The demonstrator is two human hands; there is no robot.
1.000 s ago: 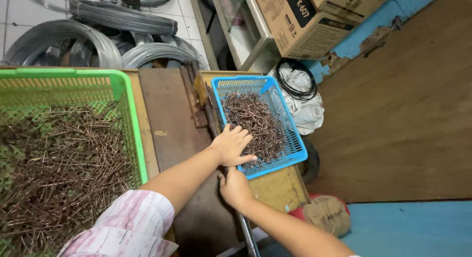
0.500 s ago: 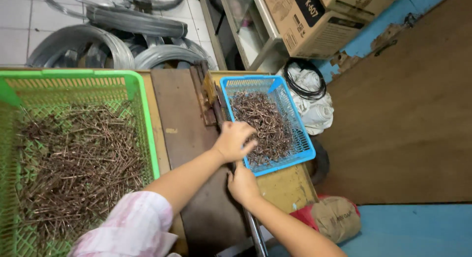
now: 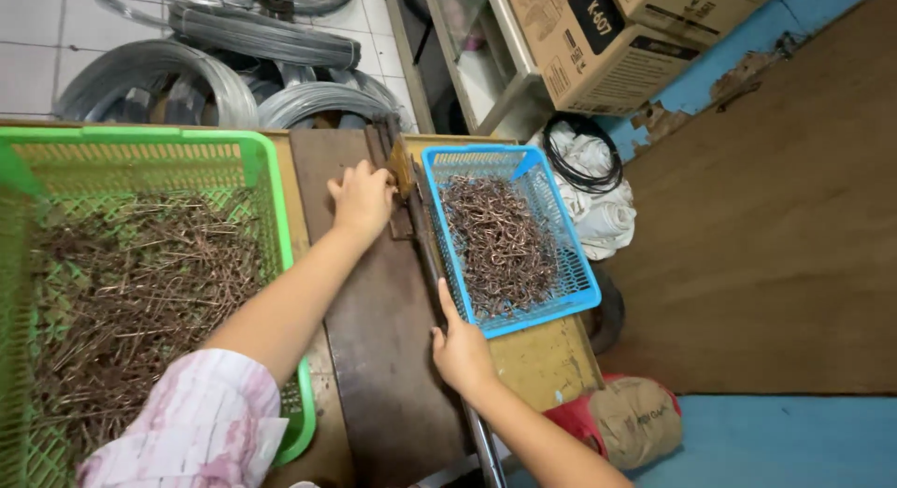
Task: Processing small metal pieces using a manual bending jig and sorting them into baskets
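My left hand (image 3: pixel 362 198) lies with bent fingers on the dark metal plate (image 3: pixel 383 357), touching the far head of a long metal lever bar (image 3: pixel 422 250) by a yellowish block (image 3: pixel 403 167). Anything under its fingers is hidden. My right hand (image 3: pixel 460 351) grips the same bar nearer to me, beside the front corner of a blue basket (image 3: pixel 565 306) of bent brown wire pieces (image 3: pixel 500 245). A green basket (image 3: pixel 271 180) at the left holds many straight rusty wire pieces (image 3: pixel 140 282).
Coils of grey wire (image 3: pixel 187 82) lie on the tiled floor beyond the bench. Cardboard boxes (image 3: pixel 598 40) stand at the back right, over a white sack with a black cable coil (image 3: pixel 584 161). A brown bag (image 3: pixel 635 418) sits low at the right.
My left hand has left the near edge of the blue basket and moved left and away from me to the lever's head. My right hand stays on the bar.
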